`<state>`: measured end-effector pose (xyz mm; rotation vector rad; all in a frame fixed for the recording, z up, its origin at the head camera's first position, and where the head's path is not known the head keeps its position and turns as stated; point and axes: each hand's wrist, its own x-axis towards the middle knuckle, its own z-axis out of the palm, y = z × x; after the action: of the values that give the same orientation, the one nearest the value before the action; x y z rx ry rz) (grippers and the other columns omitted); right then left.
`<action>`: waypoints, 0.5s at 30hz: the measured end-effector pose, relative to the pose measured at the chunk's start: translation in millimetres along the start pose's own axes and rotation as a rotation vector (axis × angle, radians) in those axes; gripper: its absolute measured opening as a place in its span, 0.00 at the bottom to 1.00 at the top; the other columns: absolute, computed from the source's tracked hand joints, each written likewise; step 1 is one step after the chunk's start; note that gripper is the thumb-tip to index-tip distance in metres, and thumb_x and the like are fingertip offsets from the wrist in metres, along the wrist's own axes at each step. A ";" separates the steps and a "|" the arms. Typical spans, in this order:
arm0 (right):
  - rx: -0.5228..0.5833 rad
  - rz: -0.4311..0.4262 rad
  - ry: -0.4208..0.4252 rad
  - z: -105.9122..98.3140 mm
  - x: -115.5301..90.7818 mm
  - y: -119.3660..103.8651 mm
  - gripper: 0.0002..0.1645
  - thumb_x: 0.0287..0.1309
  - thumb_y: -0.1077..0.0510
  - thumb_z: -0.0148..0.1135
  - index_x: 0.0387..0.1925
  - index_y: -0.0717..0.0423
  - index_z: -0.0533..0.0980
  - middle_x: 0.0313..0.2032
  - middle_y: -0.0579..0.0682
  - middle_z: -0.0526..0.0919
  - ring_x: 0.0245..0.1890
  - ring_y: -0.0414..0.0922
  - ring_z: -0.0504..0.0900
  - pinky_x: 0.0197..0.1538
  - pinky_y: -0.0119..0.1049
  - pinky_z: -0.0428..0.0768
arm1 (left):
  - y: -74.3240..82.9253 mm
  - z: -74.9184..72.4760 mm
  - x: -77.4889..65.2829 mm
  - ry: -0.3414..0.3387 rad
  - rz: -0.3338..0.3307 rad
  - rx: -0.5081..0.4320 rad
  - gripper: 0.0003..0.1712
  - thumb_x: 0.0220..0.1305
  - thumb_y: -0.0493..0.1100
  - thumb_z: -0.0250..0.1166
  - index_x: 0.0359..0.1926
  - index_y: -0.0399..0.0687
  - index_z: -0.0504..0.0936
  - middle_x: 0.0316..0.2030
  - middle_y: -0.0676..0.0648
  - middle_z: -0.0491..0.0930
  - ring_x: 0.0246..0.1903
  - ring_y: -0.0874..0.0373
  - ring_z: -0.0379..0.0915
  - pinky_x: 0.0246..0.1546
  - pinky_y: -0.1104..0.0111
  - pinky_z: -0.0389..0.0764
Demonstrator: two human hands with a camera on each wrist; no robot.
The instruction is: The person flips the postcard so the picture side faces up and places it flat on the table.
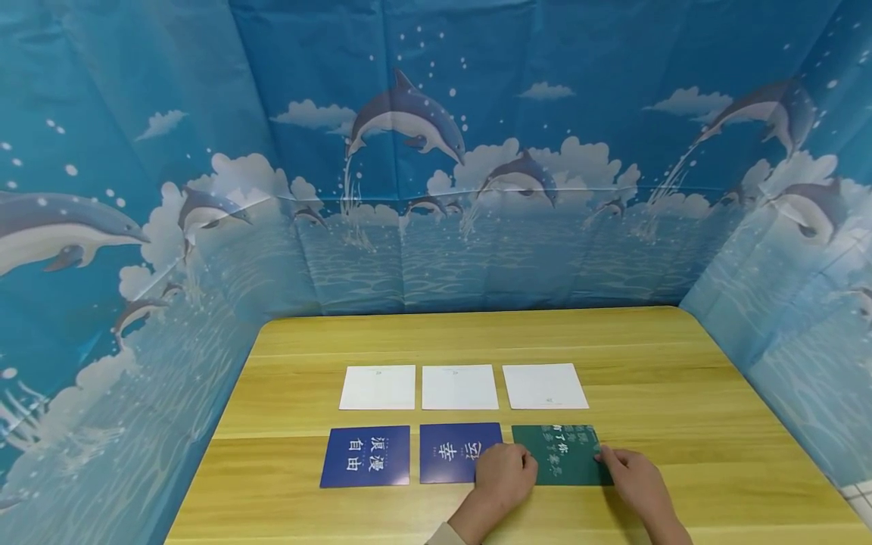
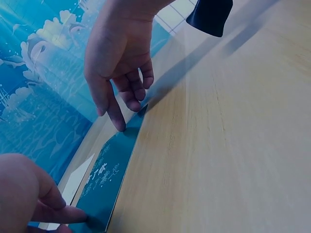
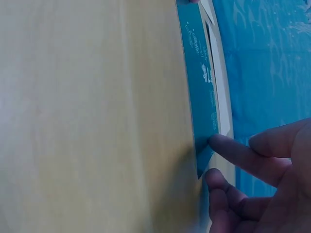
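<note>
A dark green card point(image 1: 562, 456) with white Chinese writing lies flat on the table, at the right of the near row. My left hand point(image 1: 506, 477) is at its left edge, partly over the middle blue card point(image 1: 444, 453). One fingertip touches the green card's end in the left wrist view. At the right edge, my right hand point(image 1: 636, 481) has its index fingertip on the card, as the right wrist view shows, with the other fingers loosely bent beside the corner. Another blue card point(image 1: 368, 456) lies farther left, untouched.
Behind the near row lie three white cards: a left one point(image 1: 378, 387), a middle one point(image 1: 459, 387) and a right one point(image 1: 545, 386). The wooden table point(image 1: 681, 378) is bordered by a blue dolphin-print curtain point(image 1: 443, 250) at the back and both sides.
</note>
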<state>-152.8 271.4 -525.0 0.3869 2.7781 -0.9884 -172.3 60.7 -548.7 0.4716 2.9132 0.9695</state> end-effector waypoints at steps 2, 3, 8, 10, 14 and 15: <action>0.001 -0.006 -0.006 -0.8 0.3 -0.8 0.31 0.67 0.46 0.40 0.39 0.67 0.80 0.49 0.71 0.73 0.52 0.68 0.67 0.48 0.57 0.67 | -1.3 0.4 0.1 -0.003 0.004 -0.011 0.24 0.60 0.45 0.54 0.08 0.53 0.61 0.11 0.60 0.67 0.13 0.66 0.58 0.15 0.73 0.58; 0.001 -0.013 -0.005 -1.0 0.3 -1.3 0.30 0.67 0.46 0.41 0.40 0.67 0.79 0.48 0.71 0.74 0.51 0.67 0.68 0.48 0.57 0.68 | -2.0 0.5 -0.3 0.000 0.011 -0.016 0.23 0.61 0.45 0.55 0.08 0.53 0.64 0.16 0.60 0.74 0.15 0.67 0.63 0.16 0.74 0.60; 0.033 -0.008 0.005 0.5 2.0 -13.3 0.27 0.65 0.48 0.46 0.37 0.70 0.78 0.36 0.66 0.78 0.35 0.57 0.75 0.36 0.46 0.72 | -5.3 -0.9 -4.8 0.075 0.072 -0.104 0.14 0.62 0.44 0.53 0.32 0.50 0.86 0.32 0.59 0.82 0.13 0.70 0.62 0.11 0.76 0.57; 0.062 -0.003 0.020 3.6 3.7 -22.0 0.26 0.64 0.48 0.47 0.39 0.70 0.76 0.37 0.66 0.77 0.34 0.55 0.74 0.36 0.45 0.71 | -8.5 -3.7 -6.1 0.131 0.089 -0.201 0.14 0.63 0.42 0.53 0.40 0.48 0.85 0.20 0.60 0.78 0.08 0.70 0.50 0.08 0.76 0.51; 0.131 -0.054 0.064 14.7 8.0 -42.4 0.29 0.65 0.49 0.46 0.49 0.73 0.73 0.43 0.68 0.77 0.42 0.59 0.75 0.43 0.52 0.73 | -24.3 -18.0 -3.9 0.260 0.110 -0.370 0.13 0.63 0.40 0.54 0.39 0.43 0.85 0.08 0.60 0.58 0.09 0.72 0.45 0.08 0.78 0.48; 0.154 -0.070 0.072 18.0 9.1 -47.8 0.27 0.65 0.49 0.46 0.48 0.71 0.73 0.41 0.66 0.78 0.40 0.57 0.75 0.42 0.51 0.73 | -29.9 -24.0 -3.1 0.284 0.107 -0.402 0.13 0.63 0.40 0.54 0.39 0.42 0.85 0.09 0.60 0.58 0.09 0.72 0.47 0.08 0.78 0.51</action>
<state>-174.4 225.9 -512.6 0.3549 2.8048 -1.2331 -180.6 23.2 -547.2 0.5017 2.8243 1.7175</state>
